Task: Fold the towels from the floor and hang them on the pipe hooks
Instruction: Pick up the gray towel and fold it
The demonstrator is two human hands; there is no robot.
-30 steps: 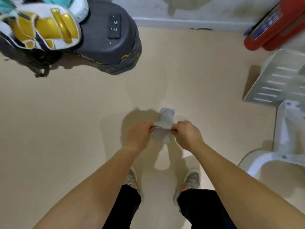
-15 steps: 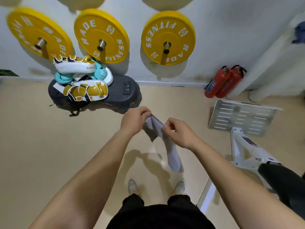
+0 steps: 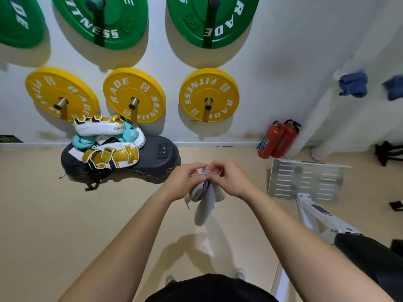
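Observation:
A small grey towel (image 3: 204, 198) hangs doubled in front of me, above the beige floor. My left hand (image 3: 185, 182) pinches its top edge from the left and my right hand (image 3: 230, 179) pinches the same edge from the right, fingertips nearly touching. Two blue towels (image 3: 352, 85) (image 3: 393, 88) hang on the white pipes (image 3: 314, 118) at the right wall.
Yellow plates (image 3: 209, 94) and green plates (image 3: 102, 20) hang on wall pegs. Boxing pads (image 3: 109, 140) lie on a dark bag (image 3: 157, 162) by the wall. Two red fire extinguishers (image 3: 275, 139) stand right of it. A white machine footplate (image 3: 305, 182) and a black seat (image 3: 370, 258) fill the right.
I have straightened up, so the view has risen from the floor to the wall. My hands have come together at the towel's top edge, and the towel hangs doubled.

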